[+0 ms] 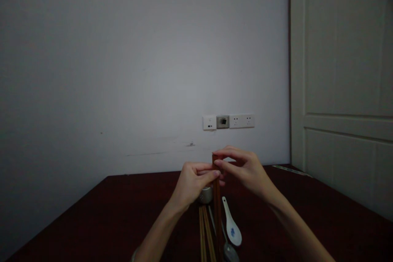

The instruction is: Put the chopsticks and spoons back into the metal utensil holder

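Note:
Both my hands are raised over a dark red table (123, 213). My left hand (192, 182) and my right hand (245, 170) pinch the top end of a bundle of reddish-brown chopsticks (217, 208), which stands upright between them. The fingers of both hands are closed on the chopsticks' upper end. More light wooden chopsticks (205, 233) lie on the table below my left hand. A white ceramic spoon with a blue mark (231, 223) lies to their right, beside a metal spoon (229, 249). A small pale cup (205, 195) sits partly hidden behind my left hand.
A bare grey wall stands behind the table, with a row of wall sockets (229, 121) above its far edge. A white door (344, 90) is at the right. A pale strip (291, 170) lies at the table's far right corner.

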`<state>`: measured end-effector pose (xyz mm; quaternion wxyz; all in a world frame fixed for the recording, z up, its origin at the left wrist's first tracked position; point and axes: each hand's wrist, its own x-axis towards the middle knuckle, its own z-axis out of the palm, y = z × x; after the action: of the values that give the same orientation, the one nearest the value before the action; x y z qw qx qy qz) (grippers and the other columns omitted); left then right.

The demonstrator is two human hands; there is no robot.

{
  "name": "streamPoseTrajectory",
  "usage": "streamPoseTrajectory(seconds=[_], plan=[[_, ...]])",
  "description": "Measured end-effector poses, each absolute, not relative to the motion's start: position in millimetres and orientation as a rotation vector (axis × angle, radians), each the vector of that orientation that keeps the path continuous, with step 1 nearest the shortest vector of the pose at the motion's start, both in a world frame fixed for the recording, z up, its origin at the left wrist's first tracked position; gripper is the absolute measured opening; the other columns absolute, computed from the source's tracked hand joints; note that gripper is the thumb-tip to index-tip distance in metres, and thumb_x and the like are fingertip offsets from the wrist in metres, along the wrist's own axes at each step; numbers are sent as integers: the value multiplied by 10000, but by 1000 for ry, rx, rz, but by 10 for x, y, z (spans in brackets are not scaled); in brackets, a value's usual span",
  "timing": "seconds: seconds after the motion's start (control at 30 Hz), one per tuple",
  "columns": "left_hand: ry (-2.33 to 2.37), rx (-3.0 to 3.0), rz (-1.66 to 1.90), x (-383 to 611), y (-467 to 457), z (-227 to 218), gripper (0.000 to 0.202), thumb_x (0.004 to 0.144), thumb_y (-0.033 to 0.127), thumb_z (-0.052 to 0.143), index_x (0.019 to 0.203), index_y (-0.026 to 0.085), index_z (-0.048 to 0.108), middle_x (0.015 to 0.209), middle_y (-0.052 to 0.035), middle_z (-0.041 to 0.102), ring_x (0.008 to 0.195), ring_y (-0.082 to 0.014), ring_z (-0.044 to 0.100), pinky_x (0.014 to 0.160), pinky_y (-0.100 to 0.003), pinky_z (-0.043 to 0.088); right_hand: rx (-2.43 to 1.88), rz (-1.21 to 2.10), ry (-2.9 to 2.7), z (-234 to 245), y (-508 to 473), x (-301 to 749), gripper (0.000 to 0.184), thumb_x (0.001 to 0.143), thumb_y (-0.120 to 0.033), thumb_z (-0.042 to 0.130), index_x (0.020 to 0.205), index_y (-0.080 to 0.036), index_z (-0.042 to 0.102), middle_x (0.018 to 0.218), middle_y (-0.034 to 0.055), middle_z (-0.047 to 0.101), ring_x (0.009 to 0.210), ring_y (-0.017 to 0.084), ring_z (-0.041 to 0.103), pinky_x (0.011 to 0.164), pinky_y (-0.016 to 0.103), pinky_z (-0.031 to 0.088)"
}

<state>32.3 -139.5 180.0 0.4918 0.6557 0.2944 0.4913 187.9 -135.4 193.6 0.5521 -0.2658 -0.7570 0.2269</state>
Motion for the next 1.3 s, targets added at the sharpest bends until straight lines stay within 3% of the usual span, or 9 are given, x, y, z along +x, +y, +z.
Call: streamPoseTrajectory(seconds=[0.37, 0.57, 0.8, 1.3], plan=[[727, 1601, 1204, 320, -1391, 1801, 312, 650, 330, 664, 829, 75, 682, 725, -117, 680, 691, -214, 643, 654, -299, 501, -625, 577, -1785, 1924, -1338, 1879, 249, 718, -361, 595, 858, -166, 664, 841, 66, 603, 761, 150, 574, 579, 245, 507], [717, 1608, 1201, 308, -1384, 1805, 312, 660, 322, 657, 854, 78, 683, 767, -123, 681, 686, -206, 642, 663, -305, 501, -651, 752, -1691, 1892, -1289, 1874, 367, 675, -371, 636, 981, -168, 630, 811, 46, 611, 703, 133, 578, 591, 260, 507], [697, 1626, 1197, 309, -1403, 1834, 325, 666, 327, 651, 870, 74, 682, 789, -130, 680, 709, -208, 640, 683, -310, 505, -629, 868, -1746, 1885, -1270, 1848, 287, 710, -415, 587, 747, -136, 641, 706, 24, 595, 591, 101, 541, 532, 225, 473], [656, 1617, 1178, 294, -1372, 1798, 294, 687, 282, 640, 888, 71, 681, 783, -129, 680, 697, -204, 642, 671, -304, 507, -609, 513, -1860, 1911, -1323, 1870, 233, 759, -357, 554, 714, -159, 670, 767, 58, 617, 732, 152, 571, 627, 254, 472]])
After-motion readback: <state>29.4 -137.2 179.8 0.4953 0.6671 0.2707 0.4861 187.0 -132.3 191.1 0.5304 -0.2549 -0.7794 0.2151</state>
